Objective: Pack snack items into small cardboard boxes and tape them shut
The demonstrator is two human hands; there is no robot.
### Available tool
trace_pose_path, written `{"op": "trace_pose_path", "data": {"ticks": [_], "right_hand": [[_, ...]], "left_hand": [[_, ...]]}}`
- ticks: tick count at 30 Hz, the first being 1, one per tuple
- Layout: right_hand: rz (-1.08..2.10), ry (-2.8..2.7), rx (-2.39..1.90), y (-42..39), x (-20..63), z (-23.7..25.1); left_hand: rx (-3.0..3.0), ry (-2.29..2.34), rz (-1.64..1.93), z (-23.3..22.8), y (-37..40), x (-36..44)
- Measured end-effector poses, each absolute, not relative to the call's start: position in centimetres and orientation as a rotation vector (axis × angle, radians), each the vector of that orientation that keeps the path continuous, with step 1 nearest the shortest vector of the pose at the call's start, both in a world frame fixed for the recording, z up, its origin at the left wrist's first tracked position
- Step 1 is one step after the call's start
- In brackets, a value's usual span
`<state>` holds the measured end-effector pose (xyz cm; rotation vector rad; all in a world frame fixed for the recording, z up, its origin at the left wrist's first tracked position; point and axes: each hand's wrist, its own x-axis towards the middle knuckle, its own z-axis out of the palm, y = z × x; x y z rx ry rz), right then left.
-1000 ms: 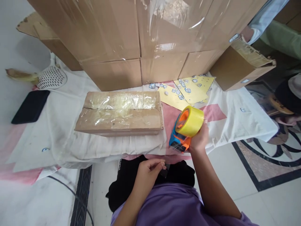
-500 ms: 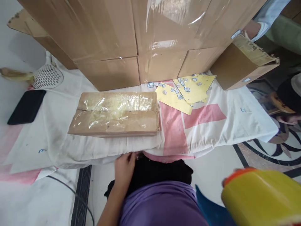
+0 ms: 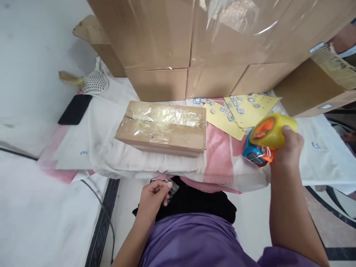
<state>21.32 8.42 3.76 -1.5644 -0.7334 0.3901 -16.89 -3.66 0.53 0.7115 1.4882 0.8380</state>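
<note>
In my right hand point(image 3: 290, 142) is a tape dispenser point(image 3: 258, 152), blue and orange, with a thick yellow roll of tape point(image 3: 274, 129) on it. It is held over the right part of the cloth, near the yellow paper cutouts point(image 3: 247, 111). My left hand point(image 3: 155, 193) is in front of the table edge, above my lap. Thumb and fingers pinch a small clear, greyish piece of plastic film point(image 3: 172, 189); its exact kind is hard to make out. A closed cardboard box point(image 3: 161, 128), with shiny clear tape over its top, lies between the hands, further back on the cloth.
A large taped carton point(image 3: 211, 48) stands behind. An open cardboard box point(image 3: 311, 81) is at the right, with another person's hand point(image 3: 343, 39) behind it. At the left lie a black phone-like slab point(image 3: 75, 109) and a white perforated scoop point(image 3: 96, 82). The white cloth point(image 3: 105, 144) covers the table.
My right hand has come into view, bringing the tape dispenser from the lower right up over the table. My left hand has turned, showing the film it pinches. The view has shifted left.
</note>
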Motion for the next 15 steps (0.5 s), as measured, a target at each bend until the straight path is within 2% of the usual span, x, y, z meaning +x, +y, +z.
{"op": "trace_pose_path", "data": {"ticks": [7, 10, 15], "right_hand": [[0.169, -1.000, -1.815, 4.5, 20.2, 3.4], [0.193, -0.925, -1.748, 3.9, 19.8, 3.5], [0.197, -0.958, -2.000, 3.7, 18.7, 5.0]], "left_hand": [[0.761, 1.490, 0.856, 1.5, -2.7, -16.9], [0.801, 1.475, 0.833, 2.0, -2.1, -16.6], [0.883, 1.473, 0.774, 2.3, -1.0, -16.9]]}}
